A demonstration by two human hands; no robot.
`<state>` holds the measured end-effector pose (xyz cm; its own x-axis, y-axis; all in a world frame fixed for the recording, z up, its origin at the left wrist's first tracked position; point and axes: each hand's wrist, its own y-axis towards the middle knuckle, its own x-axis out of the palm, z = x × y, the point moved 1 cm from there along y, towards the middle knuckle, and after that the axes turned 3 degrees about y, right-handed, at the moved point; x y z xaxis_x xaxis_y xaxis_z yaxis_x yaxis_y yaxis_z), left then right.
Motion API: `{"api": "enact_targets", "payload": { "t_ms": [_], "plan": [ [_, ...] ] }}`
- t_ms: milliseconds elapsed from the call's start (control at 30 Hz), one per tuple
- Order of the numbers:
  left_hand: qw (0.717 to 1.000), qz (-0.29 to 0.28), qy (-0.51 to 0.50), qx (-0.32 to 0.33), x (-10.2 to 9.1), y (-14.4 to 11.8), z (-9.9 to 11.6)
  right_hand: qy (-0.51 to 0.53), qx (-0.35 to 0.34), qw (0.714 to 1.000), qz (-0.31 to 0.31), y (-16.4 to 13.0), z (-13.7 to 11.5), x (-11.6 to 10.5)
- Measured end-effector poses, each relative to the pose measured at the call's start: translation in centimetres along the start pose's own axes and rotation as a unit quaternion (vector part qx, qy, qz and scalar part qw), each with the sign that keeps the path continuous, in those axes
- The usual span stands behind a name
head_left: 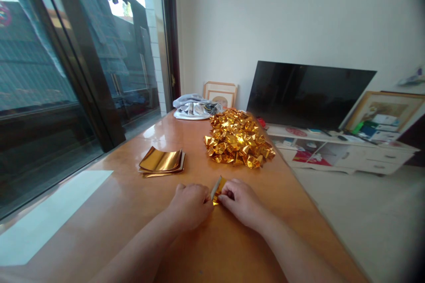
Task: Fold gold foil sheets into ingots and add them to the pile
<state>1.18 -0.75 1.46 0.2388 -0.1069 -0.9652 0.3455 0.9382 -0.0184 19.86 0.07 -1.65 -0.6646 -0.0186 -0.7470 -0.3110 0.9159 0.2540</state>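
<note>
A small piece of gold foil paper (218,188), partly folded with a pale edge showing, is between my hands just above the wooden table. My left hand (192,205) is closed at its left edge, the fingertips hidden from view. On the other side my right hand (241,201) pinches the foil between thumb and bent fingers. Beyond the left hand lies a stack of gold foil sheets (161,160), the top one curling up. A heap of folded gold foil pieces (237,139) stands beyond the right hand.
The wooden table (133,230) carries a pale sheet (56,216) at its left and bundled cloth (195,107) at its far end. A television (308,95) stands on a white cabinet (352,152) to the right. Glass doors (126,53) run along the left.
</note>
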Motion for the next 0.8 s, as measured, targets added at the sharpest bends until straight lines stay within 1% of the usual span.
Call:
{"api": "enact_targets", "payload": {
  "t_ms": [167,467,800],
  "plan": [
    [1.0,-0.001,0.026,0.01,-0.01,-0.05,0.22,-0.007,0.008,1.0,0.004,-0.02,-0.02,0.02],
    [0.998,-0.021,0.06,0.012,-0.28,-0.12,0.73,-0.015,0.007,1.0,0.008,0.01,-0.09,0.11],
    [0.999,-0.004,0.051,0.0,0.32,-0.15,0.49,-0.013,0.01,1.0,0.016,0.09,-0.05,0.28]
  ]
}}
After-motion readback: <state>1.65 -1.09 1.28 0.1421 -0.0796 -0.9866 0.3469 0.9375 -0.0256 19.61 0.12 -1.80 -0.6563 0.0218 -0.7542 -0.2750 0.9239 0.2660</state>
